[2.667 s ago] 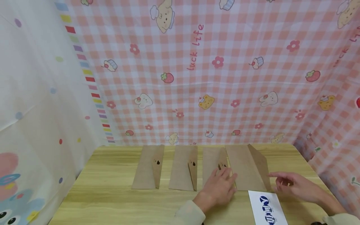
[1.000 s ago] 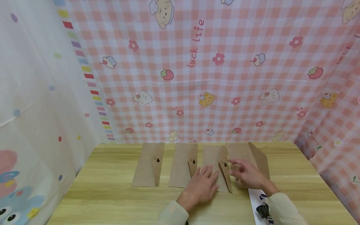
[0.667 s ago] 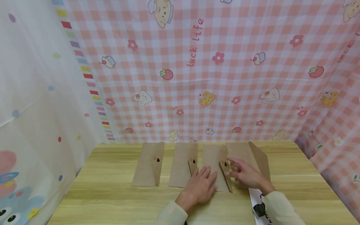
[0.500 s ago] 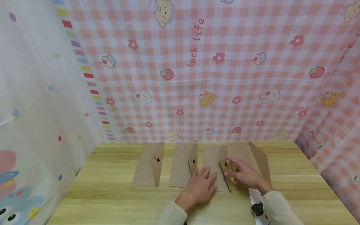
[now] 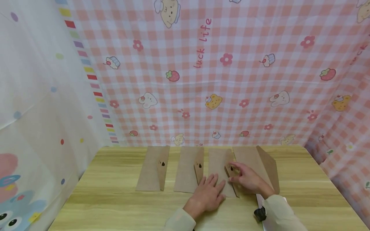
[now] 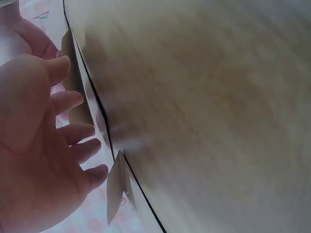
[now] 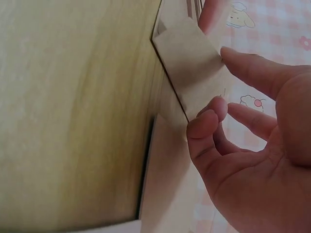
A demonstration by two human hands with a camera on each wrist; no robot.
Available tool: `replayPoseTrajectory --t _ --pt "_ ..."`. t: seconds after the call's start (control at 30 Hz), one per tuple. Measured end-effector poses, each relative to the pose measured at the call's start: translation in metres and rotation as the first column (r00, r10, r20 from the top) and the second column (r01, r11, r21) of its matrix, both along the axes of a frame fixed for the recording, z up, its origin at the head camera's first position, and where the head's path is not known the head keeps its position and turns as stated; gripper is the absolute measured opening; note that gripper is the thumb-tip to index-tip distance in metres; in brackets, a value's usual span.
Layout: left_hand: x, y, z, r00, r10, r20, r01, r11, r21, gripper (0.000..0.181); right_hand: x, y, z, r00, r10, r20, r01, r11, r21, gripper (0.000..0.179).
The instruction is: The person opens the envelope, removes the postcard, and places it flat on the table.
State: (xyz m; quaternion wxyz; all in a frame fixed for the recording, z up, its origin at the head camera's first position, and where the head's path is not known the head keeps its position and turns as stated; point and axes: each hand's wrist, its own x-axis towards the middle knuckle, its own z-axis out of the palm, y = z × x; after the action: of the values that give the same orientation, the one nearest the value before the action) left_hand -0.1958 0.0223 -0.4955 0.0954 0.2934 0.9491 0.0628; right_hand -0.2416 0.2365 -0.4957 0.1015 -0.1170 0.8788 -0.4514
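Several brown paper envelopes stand in a row on the table, seen in the head view. My left hand rests on the lower part of the third envelope from the left, fingers spread. My right hand touches that envelope's narrow folded flap with thumb and index finger set apart; its other fingers bend inward. A small black print on the flap shows beside the index fingertip. Right of it, the fourth envelope has its flap raised, and its lower part lies behind my right hand.
Two similar envelopes, the first and second, lie to the left with partly lifted, printed flaps. A white card sits mostly under my right sleeve. The wooden table meets checked cloth at the back.
My right hand has come left from beside the fourth envelope onto the third one's flap, its sleeve now covering most of the printed card. My left hand has shifted left and down.
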Motion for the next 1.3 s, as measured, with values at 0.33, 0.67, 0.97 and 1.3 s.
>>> replayPoseTrajectory --t 0.33,0.67,0.97,1.3 --pt "-0.0017 0.0044 -0.0011 1.0 0.003 0.016 -0.002 0.999 -0.052 0.054 -0.0012 -0.0047 -0.0036 1.0 -0.001 -0.017 0.001 1.0 0.008 0.06" --pt "-0.0033 0.0057 0.0006 1.0 0.002 0.017 -0.001 0.997 -0.08 0.052 0.0 -0.0056 -0.0068 0.999 -0.034 -0.029 0.035 0.999 0.026 0.059" --pt "-0.003 0.0081 0.0044 0.998 0.014 0.058 -0.01 0.997 -0.082 0.053 0.0018 -0.0061 -0.0063 0.999 -0.028 -0.043 0.029 0.999 0.024 0.056" --pt "-0.0036 0.0095 0.0047 1.0 0.009 0.025 -0.006 0.994 -0.108 0.053 0.0022 -0.0052 -0.0077 0.999 -0.029 -0.044 0.029 0.999 0.012 0.055"
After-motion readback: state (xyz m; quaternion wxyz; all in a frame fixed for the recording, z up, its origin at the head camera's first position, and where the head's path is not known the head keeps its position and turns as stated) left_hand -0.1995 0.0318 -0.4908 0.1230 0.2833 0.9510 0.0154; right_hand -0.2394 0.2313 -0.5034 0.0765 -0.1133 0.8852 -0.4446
